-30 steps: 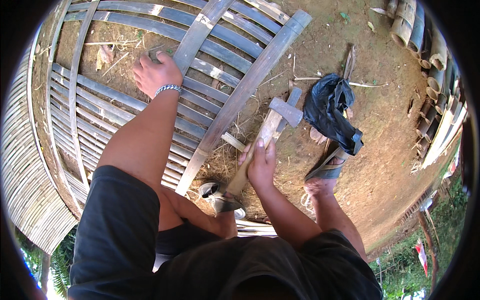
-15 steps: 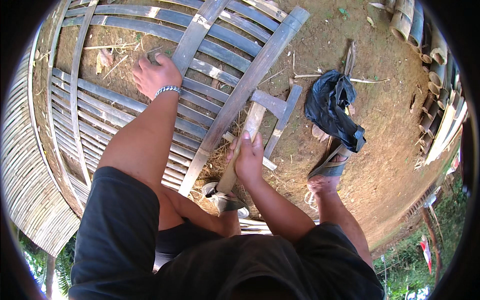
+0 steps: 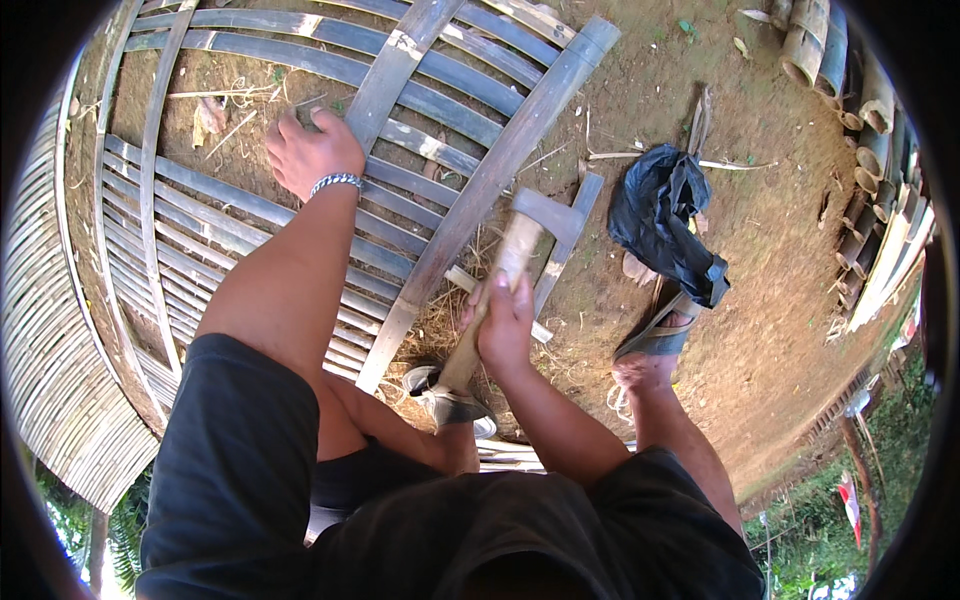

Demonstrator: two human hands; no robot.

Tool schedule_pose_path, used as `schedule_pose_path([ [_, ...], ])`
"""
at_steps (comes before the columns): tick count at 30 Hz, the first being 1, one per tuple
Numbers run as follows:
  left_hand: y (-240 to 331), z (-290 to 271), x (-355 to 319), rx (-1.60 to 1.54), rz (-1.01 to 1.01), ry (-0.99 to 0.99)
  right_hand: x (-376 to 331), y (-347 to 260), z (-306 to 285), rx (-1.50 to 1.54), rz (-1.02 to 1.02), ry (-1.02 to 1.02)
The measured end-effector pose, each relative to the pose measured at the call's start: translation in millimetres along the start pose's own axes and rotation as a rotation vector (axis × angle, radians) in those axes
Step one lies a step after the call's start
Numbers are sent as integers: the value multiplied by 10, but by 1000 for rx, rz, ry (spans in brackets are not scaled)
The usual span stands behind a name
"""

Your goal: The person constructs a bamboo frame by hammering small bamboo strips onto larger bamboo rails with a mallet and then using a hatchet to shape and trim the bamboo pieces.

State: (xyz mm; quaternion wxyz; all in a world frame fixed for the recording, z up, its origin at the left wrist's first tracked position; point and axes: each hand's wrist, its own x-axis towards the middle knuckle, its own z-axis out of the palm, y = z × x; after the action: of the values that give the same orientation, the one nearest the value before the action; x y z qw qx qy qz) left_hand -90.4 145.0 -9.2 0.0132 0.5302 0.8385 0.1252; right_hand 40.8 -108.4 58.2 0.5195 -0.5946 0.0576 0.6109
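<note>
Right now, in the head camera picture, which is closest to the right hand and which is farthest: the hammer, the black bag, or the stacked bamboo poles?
From the right hand:
1. Hammer, held in its fingers.
2. Black bag, on the dirt to the right.
3. Stacked bamboo poles, far upper right.

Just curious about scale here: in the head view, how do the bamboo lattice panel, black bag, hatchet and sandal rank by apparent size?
1. Bamboo lattice panel
2. Hatchet
3. Black bag
4. Sandal
Hatchet and bag look close.
</note>
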Motion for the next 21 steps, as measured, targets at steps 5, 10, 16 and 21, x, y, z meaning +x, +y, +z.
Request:
schedule_pose_path([
  [5, -18, 19, -9, 2, -3, 7, 14, -38, 18, -48, 51, -51],
  [10, -16, 37, 2, 5, -8, 20, -1, -55, 43, -27, 13, 25],
  [16, -6, 25, 2, 16, -7, 14, -26, -35, 75, 15, -3, 68],
  [21, -24, 39, 11, 8, -3, 19, -17, -43, 109, 35, -10, 73],
])
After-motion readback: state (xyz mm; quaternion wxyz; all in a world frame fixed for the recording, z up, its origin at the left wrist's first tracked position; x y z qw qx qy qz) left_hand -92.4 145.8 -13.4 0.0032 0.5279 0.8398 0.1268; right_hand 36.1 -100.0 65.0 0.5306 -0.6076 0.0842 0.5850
